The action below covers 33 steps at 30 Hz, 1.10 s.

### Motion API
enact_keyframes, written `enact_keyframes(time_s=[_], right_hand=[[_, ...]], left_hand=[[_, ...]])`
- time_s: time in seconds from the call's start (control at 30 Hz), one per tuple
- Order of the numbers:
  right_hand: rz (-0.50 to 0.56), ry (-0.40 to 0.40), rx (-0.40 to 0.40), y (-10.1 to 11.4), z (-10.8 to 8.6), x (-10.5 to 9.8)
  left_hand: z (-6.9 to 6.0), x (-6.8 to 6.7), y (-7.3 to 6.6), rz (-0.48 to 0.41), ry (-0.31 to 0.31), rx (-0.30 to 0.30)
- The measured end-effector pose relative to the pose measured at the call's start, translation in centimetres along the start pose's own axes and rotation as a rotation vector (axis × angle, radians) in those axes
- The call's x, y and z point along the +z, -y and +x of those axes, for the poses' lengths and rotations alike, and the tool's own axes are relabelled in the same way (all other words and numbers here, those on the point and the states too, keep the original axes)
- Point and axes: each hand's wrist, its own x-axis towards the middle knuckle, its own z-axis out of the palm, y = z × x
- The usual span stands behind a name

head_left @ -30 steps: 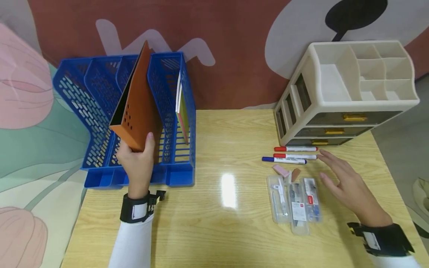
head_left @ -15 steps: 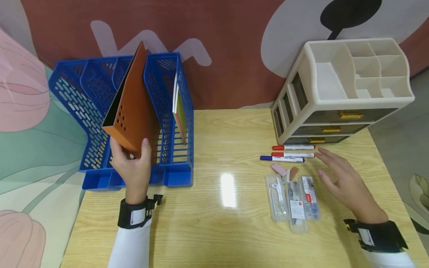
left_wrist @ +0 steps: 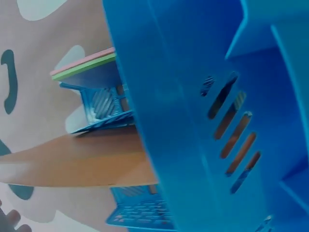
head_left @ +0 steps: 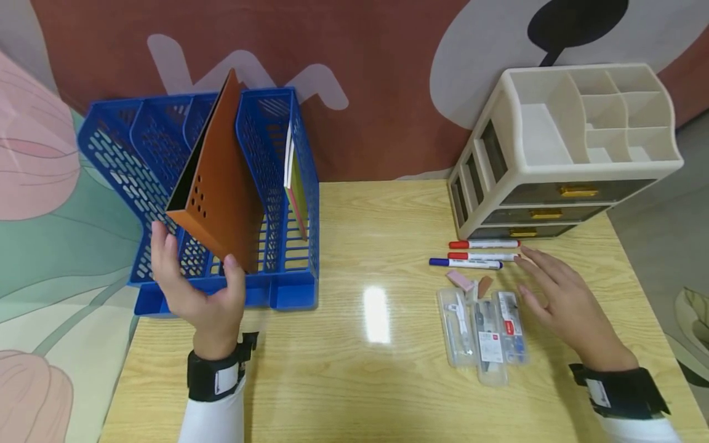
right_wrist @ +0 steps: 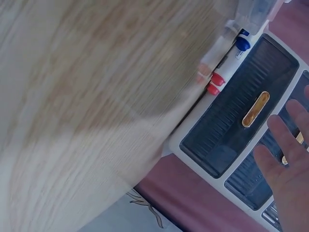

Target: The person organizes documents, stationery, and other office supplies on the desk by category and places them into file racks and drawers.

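Observation:
An orange file holder [head_left: 224, 191] with a dark inside stands tilted in a slot of the blue desk rack [head_left: 295, 290]. Just in front of its near edge is my left hand [head_left: 202, 301], fingers spread and holding nothing. Only a few left fingertips [left_wrist: 12, 218] show in the left wrist view. My right hand [head_left: 576, 307] hovers with relaxed fingers beside the red markers [head_left: 484, 244] and a blue marker [head_left: 465, 263]; it grips nothing. Whether a fingertip touches a marker I cannot tell. Thin books [head_left: 296, 184] lean in the rack's right slot.
A white drawer organizer [head_left: 520, 154] with dark drawers stands at the back right. Clear plastic cases [head_left: 490, 344] lie near my right hand, with a pink eraser [head_left: 460, 280] and a brown piece [head_left: 484, 286] behind them. Patterned cloth [head_left: 382, 92] hangs behind the wooden table [head_left: 354, 246].
My left hand has let go of the orange file holder and drawn back toward me, fingers spreading. The holder stays leaning in the rack. My right hand has barely moved.

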Motion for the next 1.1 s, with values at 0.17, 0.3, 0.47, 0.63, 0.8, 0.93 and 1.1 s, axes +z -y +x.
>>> enact_keyframes(time_s=[0.17,0.3,0.47,0.63,0.8,0.93,1.1], right_hand=[[0.039,-0.025,0.035,0.2,-0.3,-0.4],[0.101,-0.050,0.085,0.4,-0.3,-0.8],[0.156,-0.089,0.117,0.6,0.1,-1.1],[0.156,-0.155,0.085,0.4,0.9,-1.2],[0.147,-0.141,0.106,0.1,1.4,-0.9],[0.160,-0.086,0.127,-0.2,1.6,-0.2],[0.179,-0.004,0.151,-0.5,1.6,0.6]], left_hand=[[-0.1,0.3,-1.9,0.042,-0.057,0.178],[-0.2,0.8,-3.7,0.030,-0.028,0.283],[-0.8,1.3,-4.4,-0.040,0.042,0.385],[-2.3,1.4,-3.7,-0.106,0.200,0.446],[-4.1,1.8,-3.4,-0.105,0.436,0.504],[-5.7,2.6,-3.7,-0.114,0.682,0.523],[-7.9,4.3,-5.0,-0.118,0.958,0.548]])
